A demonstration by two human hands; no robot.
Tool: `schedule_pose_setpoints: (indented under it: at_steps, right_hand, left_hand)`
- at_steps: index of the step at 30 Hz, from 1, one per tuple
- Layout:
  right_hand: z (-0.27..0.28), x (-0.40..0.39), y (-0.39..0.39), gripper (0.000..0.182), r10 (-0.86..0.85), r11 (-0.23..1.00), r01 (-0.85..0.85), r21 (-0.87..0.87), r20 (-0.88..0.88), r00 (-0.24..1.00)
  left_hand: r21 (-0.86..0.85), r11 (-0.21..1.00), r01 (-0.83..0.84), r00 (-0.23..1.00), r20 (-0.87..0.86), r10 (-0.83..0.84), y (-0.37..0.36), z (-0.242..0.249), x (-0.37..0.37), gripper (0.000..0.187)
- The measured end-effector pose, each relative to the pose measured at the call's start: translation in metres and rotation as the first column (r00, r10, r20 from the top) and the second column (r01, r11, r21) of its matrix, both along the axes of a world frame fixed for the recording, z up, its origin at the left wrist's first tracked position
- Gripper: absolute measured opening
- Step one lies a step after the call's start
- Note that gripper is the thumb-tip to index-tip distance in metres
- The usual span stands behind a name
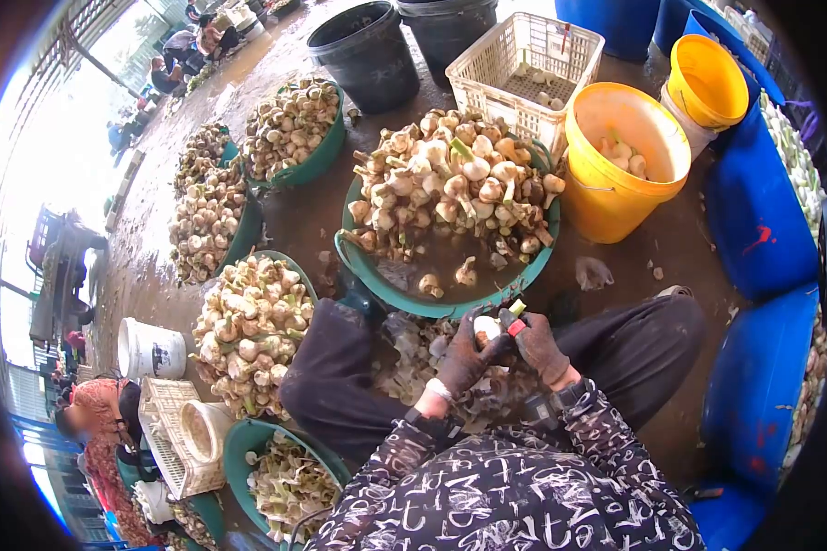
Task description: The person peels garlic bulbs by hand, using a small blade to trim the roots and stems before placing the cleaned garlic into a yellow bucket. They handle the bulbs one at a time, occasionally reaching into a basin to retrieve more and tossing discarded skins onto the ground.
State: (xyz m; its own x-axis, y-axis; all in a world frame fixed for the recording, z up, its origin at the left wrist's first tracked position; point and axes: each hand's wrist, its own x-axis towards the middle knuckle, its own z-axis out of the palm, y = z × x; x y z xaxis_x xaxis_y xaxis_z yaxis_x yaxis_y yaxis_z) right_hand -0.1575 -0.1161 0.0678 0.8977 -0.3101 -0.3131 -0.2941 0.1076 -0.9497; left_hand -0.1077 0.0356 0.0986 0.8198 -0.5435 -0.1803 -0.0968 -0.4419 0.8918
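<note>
Both my hands wear dark gloves and meet above my lap. My left hand (pixel 470 353) is closed round a white garlic bulb (pixel 487 331) with a cut green stalk. The fingers of my right hand (pixel 538 347) are closed at the stalk, with a small red band (pixel 516 327) at the fingertips; I cannot tell whether it is a tool or a wrap. Loose garlic skins (pixel 413 367) lie between my legs. Just ahead stands a wide green tub (pixel 404 301) heaped with unpeeled garlic bulbs (pixel 450 179), some lying in murky water.
A yellow bucket (pixel 597 204) with a few bulbs and a cream plastic crate (pixel 487 96) stand at the tub's right and back. Black buckets (pixel 368 69) are behind. More garlic tubs (pixel 300 165) line the left. Blue barrels (pixel 753 202) flank the right. A person (pixel 106 413) sits at far left.
</note>
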Motion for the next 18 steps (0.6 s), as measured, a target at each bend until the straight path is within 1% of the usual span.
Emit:
schedule_pose_setpoints:
  at_steps: [1,2,3,4,5,6,7,8,9,10,11,12,13,14,15,16,17,18]
  right_hand:
    - [0.005,0.001,-0.001,0.029,0.001,1.0,-0.001,0.002,0.002,1.0]
    - [0.013,0.0,-0.003,0.028,0.077,0.996,-0.078,-0.037,-0.016,0.997]
    - [0.018,0.0,-0.005,0.028,0.151,0.985,-0.153,-0.075,-0.037,0.988]
    - [0.017,-0.001,-0.005,0.028,0.151,0.985,-0.153,-0.074,-0.036,0.988]
    - [0.017,-0.001,-0.005,0.025,0.173,0.984,-0.174,0.029,0.037,0.984]
    - [0.017,-0.002,-0.005,0.023,0.185,0.971,-0.199,0.13,0.112,0.976]
    - [0.019,-0.002,-0.003,0.023,0.183,0.971,-0.197,0.132,0.113,0.977]
    - [0.022,-0.002,0.0,0.023,0.185,0.98,-0.193,0.043,0.139,0.973]
    - [0.024,-0.003,0.002,0.023,0.19,0.982,-0.185,-0.045,0.163,0.968]
    - [0.018,-0.004,0.004,0.023,0.188,0.982,-0.183,-0.044,0.163,0.968]
    - [0.006,-0.003,0.008,0.021,0.188,0.95,-0.154,-0.27,0.105,0.976]
    - [-0.007,-0.002,0.012,0.021,0.175,0.866,-0.13,-0.483,0.048,0.983]
    - [-0.022,-0.001,0.013,0.021,0.173,0.866,-0.13,-0.484,0.047,0.984]
    - [-0.038,-0.001,0.012,0.024,0.081,0.986,-0.068,-0.15,0.082,0.993]
    - [-0.035,0.003,0.013,0.027,-0.018,0.979,0.0,0.204,0.085,0.996]
    - [-0.032,0.006,0.014,0.03,-0.108,0.844,0.062,0.532,0.056,0.993]
    - [-0.028,-0.001,0.006,0.03,-0.048,0.753,0.001,0.658,0.053,0.997]
    - [-0.007,0.002,0.003,0.029,-0.032,0.612,0.01,0.791,0.011,0.999]
  left_hand:
    - [-0.018,0.999,-0.028,0.995,-0.099,0.026,0.0,-0.001,0.0,0.065]
    - [-0.016,0.999,-0.029,0.995,-0.098,0.027,0.0,-0.005,-0.002,0.065]
    - [-0.19,0.975,-0.118,0.975,-0.207,0.077,0.0,-0.013,-0.004,0.061]
    - [-0.347,0.912,-0.219,0.942,-0.321,0.104,0.0,-0.02,-0.004,0.058]
    - [-0.345,0.913,-0.218,0.942,-0.32,0.103,0.006,-0.028,0.001,0.058]
    - [-0.397,0.866,-0.304,0.779,-0.627,-0.013,0.014,-0.03,0.008,0.056]
    - [-0.409,0.818,-0.404,0.52,-0.838,-0.162,0.019,-0.033,0.012,0.055]
    - [-0.409,0.82,-0.401,0.521,-0.838,-0.163,0.02,-0.037,0.01,0.055]
    - [-0.417,0.778,-0.47,0.412,-0.883,-0.224,0.02,-0.035,0.005,0.054]
    - [-0.413,0.735,-0.538,0.301,-0.908,-0.29,0.02,-0.032,0.002,0.053]
    - [-0.423,0.716,-0.555,0.164,-0.9,-0.404,0.024,-0.029,0.002,0.052]
    - [-0.423,0.716,-0.554,0.164,-0.9,-0.405,0.023,-0.028,0.0,0.052]
    - [-0.455,0.73,-0.51,0.224,-0.89,-0.398,0.022,-0.027,-0.002,0.053]
    - [-0.483,0.743,-0.463,0.284,-0.875,-0.392,0.022,-0.027,-0.005,0.054]
    - [-0.585,0.735,-0.344,0.253,-0.811,-0.528,0.023,-0.023,0.003,0.051]
    - [-0.586,0.733,-0.344,0.257,-0.81,-0.527,0.021,-0.02,0.001,0.051]
    - [-0.514,0.73,-0.451,0.376,-0.851,-0.367,0.017,-0.017,-0.004,0.047]
    - [-0.449,0.7,-0.555,0.465,-0.866,-0.187,0.014,-0.011,-0.007,0.045]
